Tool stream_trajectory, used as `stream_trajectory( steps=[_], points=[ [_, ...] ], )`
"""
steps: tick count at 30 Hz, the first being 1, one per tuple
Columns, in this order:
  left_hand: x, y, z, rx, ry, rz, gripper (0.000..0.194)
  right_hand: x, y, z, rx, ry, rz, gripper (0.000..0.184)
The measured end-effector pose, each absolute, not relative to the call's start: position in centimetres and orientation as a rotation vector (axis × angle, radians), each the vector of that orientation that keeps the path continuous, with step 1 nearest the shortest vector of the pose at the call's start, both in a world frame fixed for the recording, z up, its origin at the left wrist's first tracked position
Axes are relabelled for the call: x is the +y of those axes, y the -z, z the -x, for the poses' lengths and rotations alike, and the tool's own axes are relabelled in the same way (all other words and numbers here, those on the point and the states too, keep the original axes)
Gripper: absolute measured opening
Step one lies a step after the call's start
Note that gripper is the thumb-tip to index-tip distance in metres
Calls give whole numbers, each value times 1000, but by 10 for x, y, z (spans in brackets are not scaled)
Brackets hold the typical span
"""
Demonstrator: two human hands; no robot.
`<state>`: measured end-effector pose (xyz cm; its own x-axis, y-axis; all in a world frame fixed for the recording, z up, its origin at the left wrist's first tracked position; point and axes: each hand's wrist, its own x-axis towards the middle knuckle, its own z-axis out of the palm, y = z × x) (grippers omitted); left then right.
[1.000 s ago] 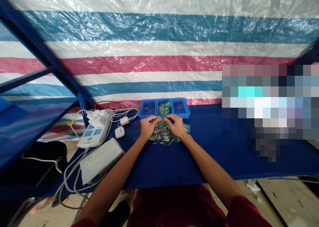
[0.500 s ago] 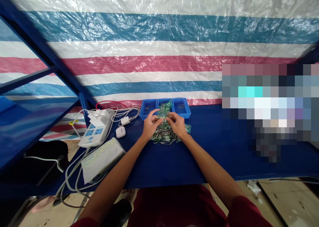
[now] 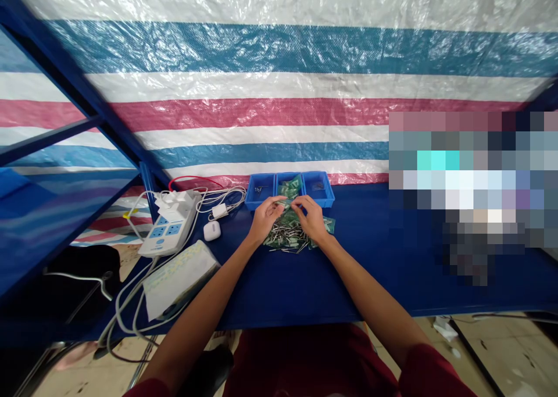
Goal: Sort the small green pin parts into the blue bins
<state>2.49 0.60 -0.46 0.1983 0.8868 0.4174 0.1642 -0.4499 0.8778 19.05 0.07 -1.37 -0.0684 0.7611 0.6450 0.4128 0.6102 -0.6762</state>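
Nearest us on the surface [image 3: 283, 295] lies a loose heap of metal pins [image 3: 288, 234] among green packets. Just above it, our left hand [image 3: 264, 218] and right hand [image 3: 310, 215] are close together, fingertips pinching a small green packet [image 3: 285, 204]. Half a second ago it showed broad and flat; now it looks narrow and tilted, which we judge means it's being turned or folded. Beyond sits the blue tray [image 3: 323, 203], more green packaging in its middle compartment.

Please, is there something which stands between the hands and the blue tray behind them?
Nothing visible: the blue tray lies just beyond the left hand and right hand. Only its own near wall rises there, partly hidden by the hands. The pile of metal pieces lies on the nearer side, below the hands.
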Motion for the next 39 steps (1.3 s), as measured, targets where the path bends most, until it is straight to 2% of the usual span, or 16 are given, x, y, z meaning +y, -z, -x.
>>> stream_trajectory(
  steps=[4, 12, 16, 22, 28, 32, 36, 39],
  points=[
    [9, 5, -23, 1162, -1358, -1987, 29, 0, 12, -190, -1587, -511, 1067, 22],
    [10, 11, -20, 1192, -1332, -1897, 32, 1, 16, -189, -1586, -743, 1056, 25],
    [5, 11, -23, 1181, -1394, -1810, 27, 1, 16, -190, -1574, -731, 1088, 25],
    [29, 1, -30, 1180, -1444, -1734, 37, 0, 12, -192, -1432, -581, 1185, 30],
    [69, -10, -41, 1579, -1284, -2160, 42, 3, 11, -199, -1395, -474, 1299, 30],
    [59, -11, -42, 1666, -1123, -2363, 27, 4, 7, -203, -1493, -403, 1431, 23],
    [36, -9, -33, 1514, -1158, -2371, 17, 3, 2, -203, -1783, -370, 1669, 13],
    [23, -4, -26, 1386, -1166, -2312, 19, 1, 2, -201, -1969, -377, 1792, 20]
  ],
)
